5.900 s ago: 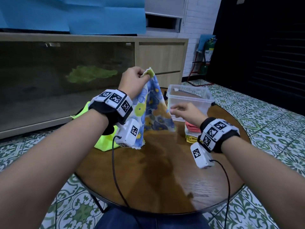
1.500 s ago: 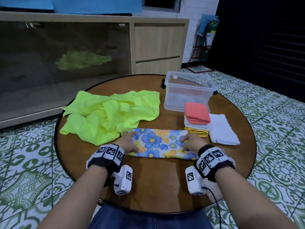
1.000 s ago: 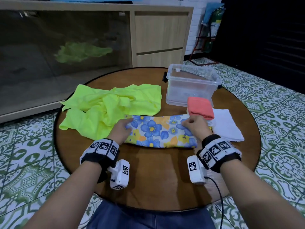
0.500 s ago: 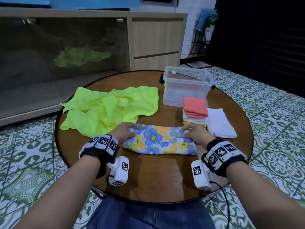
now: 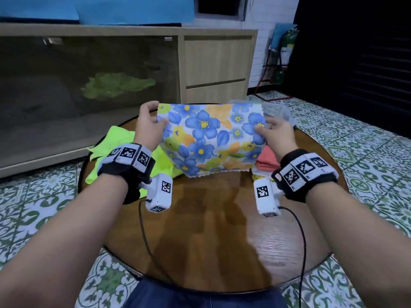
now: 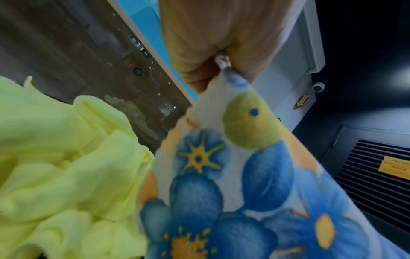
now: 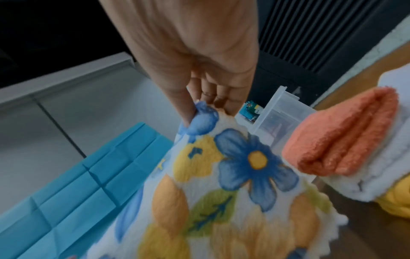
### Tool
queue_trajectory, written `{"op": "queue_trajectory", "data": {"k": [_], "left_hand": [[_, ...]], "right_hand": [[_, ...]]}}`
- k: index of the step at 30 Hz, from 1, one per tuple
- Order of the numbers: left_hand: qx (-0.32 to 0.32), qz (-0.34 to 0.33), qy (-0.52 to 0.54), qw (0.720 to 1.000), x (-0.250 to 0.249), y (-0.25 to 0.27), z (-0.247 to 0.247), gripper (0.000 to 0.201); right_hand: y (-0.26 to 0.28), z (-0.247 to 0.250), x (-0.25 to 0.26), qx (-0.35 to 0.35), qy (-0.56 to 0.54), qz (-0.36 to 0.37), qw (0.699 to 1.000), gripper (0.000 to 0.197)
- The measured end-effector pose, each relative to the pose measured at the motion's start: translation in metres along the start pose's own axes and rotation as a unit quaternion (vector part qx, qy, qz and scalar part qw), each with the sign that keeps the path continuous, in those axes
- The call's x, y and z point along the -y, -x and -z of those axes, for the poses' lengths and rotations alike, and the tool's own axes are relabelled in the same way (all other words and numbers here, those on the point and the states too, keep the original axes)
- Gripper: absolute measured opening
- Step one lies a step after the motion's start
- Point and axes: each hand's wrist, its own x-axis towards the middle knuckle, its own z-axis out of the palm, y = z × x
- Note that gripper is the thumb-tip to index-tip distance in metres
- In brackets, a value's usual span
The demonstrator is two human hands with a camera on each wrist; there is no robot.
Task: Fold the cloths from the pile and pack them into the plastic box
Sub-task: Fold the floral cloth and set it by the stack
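Note:
A floral cloth (image 5: 209, 138) with blue and orange flowers hangs in the air above the round wooden table (image 5: 213, 236). My left hand (image 5: 149, 121) pinches its upper left corner (image 6: 224, 75). At the right edge my right hand (image 5: 272, 132) pinches the same cloth (image 7: 199, 113). The clear plastic box (image 5: 282, 112) stands behind the cloth, mostly hidden; its corner shows in the right wrist view (image 7: 277, 115). A crumpled neon yellow cloth (image 5: 115, 152) lies on the table at the left (image 6: 66, 175).
A stack of folded cloths, orange (image 7: 346, 136) on top of white (image 7: 366, 184) and yellow, sits on the table at the right, in front of the box. A wooden cabinet (image 5: 213, 67) with a dark glass front stands behind the table. The floor is patterned tile.
The floral cloth lay folded flat on the table under both hands; now both hands have lifted it by its ends and it hangs in front of the box.

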Motion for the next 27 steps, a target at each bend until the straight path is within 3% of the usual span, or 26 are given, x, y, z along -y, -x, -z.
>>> {"op": "queue_trajectory", "data": {"k": [1,3,6,8,10,12,16,20,22,24,27], "left_hand": [[-0.004,0.007,0.002,1.000,0.004,-0.002,0.001,0.027],[0.009,0.015,-0.020,1.000,0.014,-0.005,0.003,0.023],[0.067,0.045,-0.037,0.996,0.018,-0.005,0.004,0.025],[0.110,0.091,-0.009,0.990,0.015,-0.001,0.004,0.025],[0.173,0.138,0.038,0.974,0.012,0.004,0.003,0.045],[0.204,0.125,0.016,0.971,0.012,0.006,0.000,0.060],[0.134,0.030,0.000,0.991,0.011,0.001,-0.001,0.044],[0.102,0.019,0.052,0.993,0.009,0.007,0.007,0.037],[0.121,0.058,0.036,0.990,0.016,0.019,0.009,0.034],[0.164,0.150,0.001,0.975,0.033,0.039,0.009,0.030],[0.288,0.213,-0.144,0.923,0.066,0.076,0.011,0.018]], "right_hand": [[-0.001,0.001,-0.001,0.003,-0.006,-0.013,1.000,0.008],[0.000,0.004,-0.005,0.016,-0.010,-0.045,0.999,0.034],[0.003,0.009,-0.011,0.029,-0.016,-0.063,0.997,0.043],[0.004,0.011,-0.015,0.024,-0.011,-0.075,0.997,0.041],[0.002,0.013,-0.019,0.020,-0.004,-0.096,0.995,0.027],[0.002,0.012,-0.017,0.034,-0.019,-0.115,0.993,0.014],[0.001,0.009,-0.008,0.049,-0.063,-0.041,0.996,0.019],[0.006,0.011,-0.009,0.047,-0.050,-0.008,0.998,0.029],[0.014,0.011,-0.022,0.071,-0.028,-0.061,0.995,0.029],[0.030,0.009,-0.040,0.127,0.006,-0.138,0.982,0.025],[0.062,0.007,-0.072,0.209,0.014,-0.263,0.942,0.032]]}}
